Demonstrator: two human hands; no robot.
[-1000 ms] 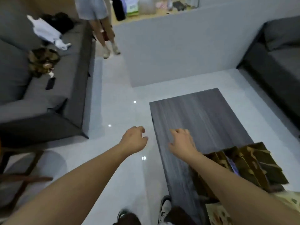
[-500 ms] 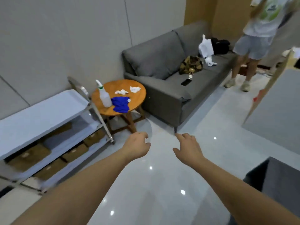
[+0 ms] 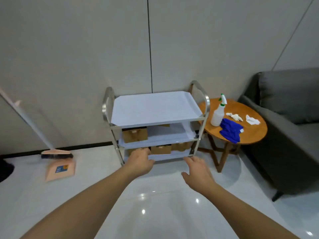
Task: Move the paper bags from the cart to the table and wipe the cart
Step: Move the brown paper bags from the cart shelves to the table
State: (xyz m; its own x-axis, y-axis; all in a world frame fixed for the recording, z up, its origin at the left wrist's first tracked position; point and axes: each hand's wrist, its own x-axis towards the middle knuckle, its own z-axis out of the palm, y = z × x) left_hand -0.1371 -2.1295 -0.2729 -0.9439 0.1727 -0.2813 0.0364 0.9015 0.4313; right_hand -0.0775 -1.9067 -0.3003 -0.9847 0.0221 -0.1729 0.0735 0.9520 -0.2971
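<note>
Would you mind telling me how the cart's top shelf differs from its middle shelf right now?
The top shelf carries nothing, while the middle shelf holds a brown paper bag at its left end, with another partly visible behind. The top shelf lies fully in view, open from above; the middle shelf sits shadowed beneath it. Both are pale trays in the same steel frame.

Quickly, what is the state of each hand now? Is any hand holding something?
Left hand: open, fingers loosely curled, holding nothing.
Right hand: open, fingers spread, holding nothing.
</note>
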